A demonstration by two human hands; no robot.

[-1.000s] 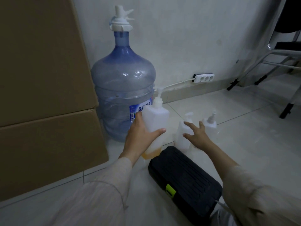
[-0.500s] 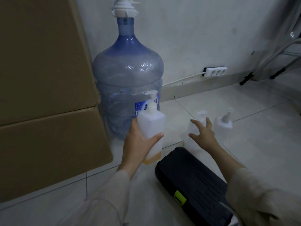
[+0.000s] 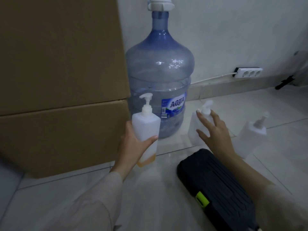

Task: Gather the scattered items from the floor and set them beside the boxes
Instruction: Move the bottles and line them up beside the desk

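The pump bottle [image 3: 146,130], with a little yellow liquid at its bottom, is upright in the left hand [image 3: 133,145], whose grip is wrapped round its middle, thumb across the front; it hangs just above the floor [image 3: 150,189], near the boxes [image 3: 63,127] and the water jug [image 3: 160,72]. It should go down flat on its base close to the boxes, released only once steady. The right hand [image 3: 215,130], fingers spread and holding nothing, reaches over a second bottle [image 3: 196,125]; a third bottle [image 3: 250,137] and a black case [image 3: 215,189] lie near
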